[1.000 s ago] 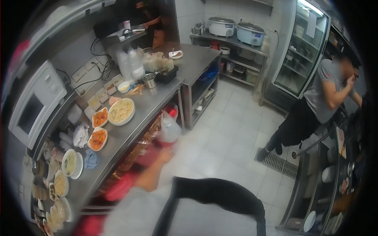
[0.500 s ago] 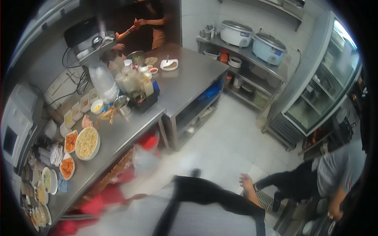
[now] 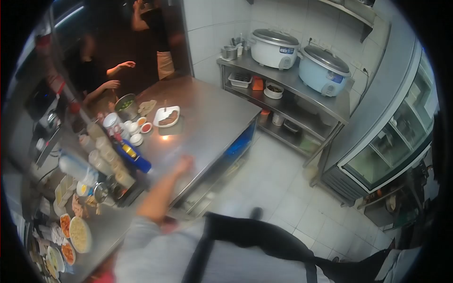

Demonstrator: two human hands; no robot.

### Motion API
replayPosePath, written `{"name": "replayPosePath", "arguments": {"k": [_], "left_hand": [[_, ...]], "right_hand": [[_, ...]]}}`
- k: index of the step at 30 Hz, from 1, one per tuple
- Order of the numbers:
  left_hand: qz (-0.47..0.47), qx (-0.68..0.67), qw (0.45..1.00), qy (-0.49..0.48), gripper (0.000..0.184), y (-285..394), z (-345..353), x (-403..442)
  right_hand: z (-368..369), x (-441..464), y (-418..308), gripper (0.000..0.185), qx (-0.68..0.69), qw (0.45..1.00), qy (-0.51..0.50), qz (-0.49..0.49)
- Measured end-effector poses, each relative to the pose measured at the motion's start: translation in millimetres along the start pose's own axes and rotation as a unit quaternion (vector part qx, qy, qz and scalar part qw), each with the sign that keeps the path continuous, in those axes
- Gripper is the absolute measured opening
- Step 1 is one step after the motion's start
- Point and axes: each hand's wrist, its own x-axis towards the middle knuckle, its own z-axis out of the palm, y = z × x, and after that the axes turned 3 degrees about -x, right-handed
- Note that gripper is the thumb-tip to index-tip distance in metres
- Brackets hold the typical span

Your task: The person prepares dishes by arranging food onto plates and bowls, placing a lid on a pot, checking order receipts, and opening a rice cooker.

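Note:
My left arm stretches forward past the corner of the steel counter (image 3: pixel 207 111). My left hand (image 3: pixel 184 165) is over the counter's front part, smeared by motion, so its fingers cannot be made out. Beyond it lies a white plate (image 3: pixel 161 123) with a piece of brown food on it. Small cups of red and orange sauce (image 3: pixel 146 128) stand beside that plate. To the left of my hand is a blue object with a yellow part (image 3: pixel 134 155), next to several squeeze bottles (image 3: pixel 104 151). My right hand is out of view.
Two rice cookers (image 3: pixel 274 49) stand on a steel shelf at the back. A glass-door fridge (image 3: pixel 387 146) is on the right. Bowls of food (image 3: pixel 80 235) line the left counter. Across the counter, a person's hands (image 3: pixel 118 75) are raised beside a metal pot (image 3: pixel 126 106).
The view has turned and come closer to the far counter. My left arm has come into view over it. My right hand and the co-worker on the right have left the view.

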Motion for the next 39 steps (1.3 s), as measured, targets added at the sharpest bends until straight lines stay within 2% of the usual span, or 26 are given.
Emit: {"name": "replayPosePath", "arguments": {"k": [2,3,5,7,9,10,12,13,14,15,16,17,18,19,21,23,24,27,30,31,33,34,37,39], "left_hand": [[-0.019,-0.126,0.982,0.138,0.064,15.7,-11.1,48.6],[0.002,-0.257,0.942,0.214,0.069,40.1,-6.5,52.7],[-0.002,-0.399,0.866,0.300,0.074,39.6,-23.0,95.5],[-0.013,-0.472,0.797,0.376,0.079,43.3,-30.8,120.2],[0.011,-0.484,0.769,0.416,0.086,41.9,-28.5,134.1],[0.020,-0.486,0.758,0.434,0.090,43.1,-28.3,140.3],[0.033,-0.476,0.747,0.463,0.090,39.5,-40.1,154.7],[0.039,-0.470,0.744,0.473,0.089,43.6,-37.0,164.6],[0.035,-0.463,0.740,0.486,0.087,63.7,-28.8,162.7],[0.032,-0.455,0.737,0.498,0.084,86.1,-19.8,163.4],[0.044,-0.462,0.730,0.502,0.079,75.2,-36.0,180.5],[0.058,-0.468,0.723,0.506,0.075,61.9,-55.7,195.5],[0.069,-0.449,0.729,0.512,0.072,75.6,-48.0,198.5],[0.082,-0.431,0.734,0.518,0.070,98.3,-36.0,200.0],[0.104,-0.458,0.719,0.512,0.066,90.7,-49.3,223.7],[0.131,-0.479,0.714,0.494,0.070,78.8,-62.2,249.0],[0.145,-0.490,0.710,0.485,0.073,79.8,-64.5,266.7],[0.075,-0.474,0.679,0.555,0.072,110.6,-54.8,303.1],[0.141,-0.488,0.727,0.462,0.097,80.8,-72.3,334.5],[0.132,-0.493,0.714,0.480,0.098,82.8,-69.1,342.9],[0.110,-0.504,0.683,0.518,0.099,92.7,-47.1,358.9],[0.094,-0.471,0.674,0.561,0.091,97.6,-30.4,366.3],[0.084,-0.300,0.724,0.616,0.074,84.2,26.5,386.9],[0.062,-0.029,0.727,0.683,0.064,85.8,75.7,394.7]], "right_hand": [[-32.5,34.2,-17.1,0.018,-0.003,1.000,0.002,0.014],[-52.2,53.8,-29.8,0.017,-0.007,1.000,0.004,0.018],[-100.3,93.6,-59.4,0.017,-0.013,1.000,0.007,0.028],[-168.7,151.1,-91.4,0.018,-0.007,1.000,0.009,0.028],[-256.7,219.2,-140.6,0.018,0.004,0.999,0.028,-0.029],[-285.2,241.5,-196.3,0.016,-0.130,0.978,0.131,-0.096],[-322.4,238.5,-344.6,0.021,-0.073,0.946,0.153,-0.276],[-336.4,249.7,-409.8,0.023,0.060,0.954,0.121,-0.269],[-350.0,253.1,-470.9,0.018,0.001,0.934,0.175,-0.313],[-352.6,232.4,-545.3,0.018,-0.020,0.924,0.153,-0.351],[-354.5,228.0,-604.1,0.025,-0.034,0.883,0.169,-0.436],[-343.0,189.6,-671.5,0.033,-0.072,0.894,0.171,-0.409],[-334.7,168.6,-720.8,0.033,-0.061,0.868,0.152,-0.468],[-329.9,153.5,-769.6,0.034,-0.077,0.865,0.146,-0.474],[-317.7,131.0,-853.2,0.033,-0.064,0.845,0.128,-0.516],[-303.7,118.5,-929.6,0.033,-0.098,0.820,0.129,-0.549],[-301.0,122.3,-965.9,0.036,-0.146,0.800,0.124,-0.569],[-279.0,142.6,-1059.2,0.039,-0.221,0.743,0.123,-0.619],[-243.5,167.6,-1141.5,0.034,-0.191,0.756,0.082,-0.621],[-235.6,176.1,-1169.7,0.034,-0.197,0.769,0.076,-0.603],[-230.3,231.9,-1242.6,0.035,-0.294,0.694,0.118,-0.647],[-224.2,253.9,-1274.5,0.036,-0.306,0.682,0.137,-0.650],[-200.9,314.7,-1358.3,0.037,-0.342,0.642,0.213,-0.653],[-190.1,341.9,-1397.5,0.036,-0.406,0.608,0.252,-0.634]]}}
